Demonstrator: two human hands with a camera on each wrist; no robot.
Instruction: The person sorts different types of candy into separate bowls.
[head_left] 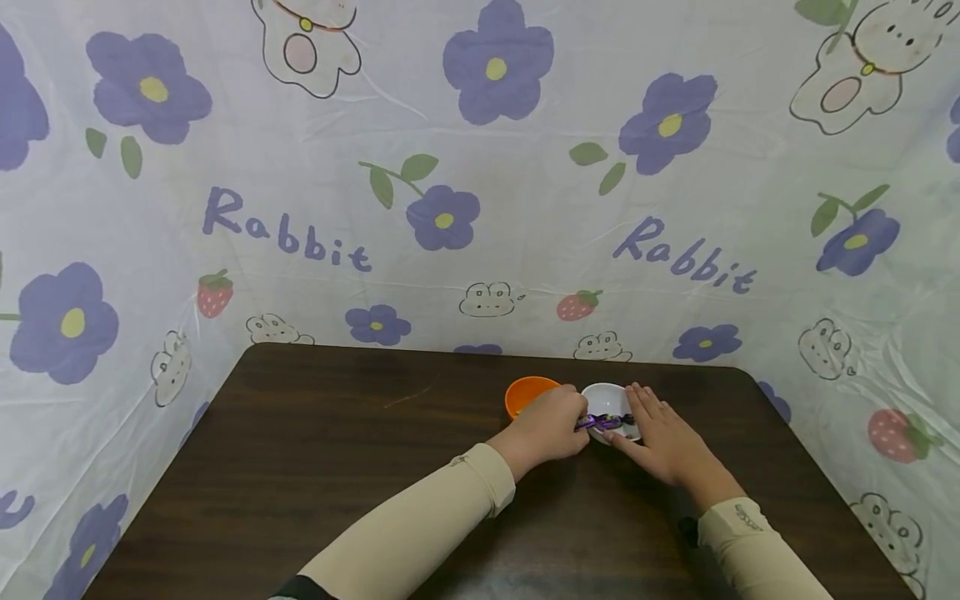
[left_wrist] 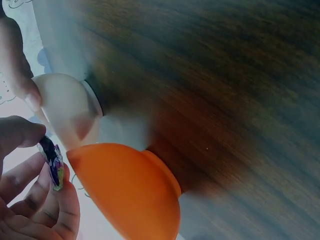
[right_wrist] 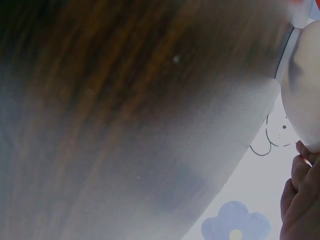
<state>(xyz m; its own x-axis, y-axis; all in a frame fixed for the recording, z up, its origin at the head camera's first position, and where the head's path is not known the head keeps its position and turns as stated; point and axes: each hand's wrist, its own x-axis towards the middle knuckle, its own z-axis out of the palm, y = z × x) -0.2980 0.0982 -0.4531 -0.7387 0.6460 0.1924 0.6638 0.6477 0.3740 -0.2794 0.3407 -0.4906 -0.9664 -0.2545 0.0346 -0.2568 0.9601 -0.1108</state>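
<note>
Between thumb and fingers, my left hand (head_left: 551, 421) pinches a candy in a shiny purple wrapper (left_wrist: 54, 162). In the head view this hand is over the near right side of an orange bowl (head_left: 525, 390), beside a white bowl (head_left: 600, 392). Purple wrapping shows across the white bowl's opening; I cannot tell whether all of it belongs to the pinched candy. My right hand (head_left: 667, 442) rests against the white bowl's right side with straight fingers, its thumb at the near rim. A small yellow bit shows in the orange bowl, mostly hidden by the left hand.
Both bowls stand side by side near the back of a dark brown wooden table (head_left: 337, 450). Behind and around it hangs a white cloth (head_left: 420, 292) printed with purple flowers, rabbits and strawberries.
</note>
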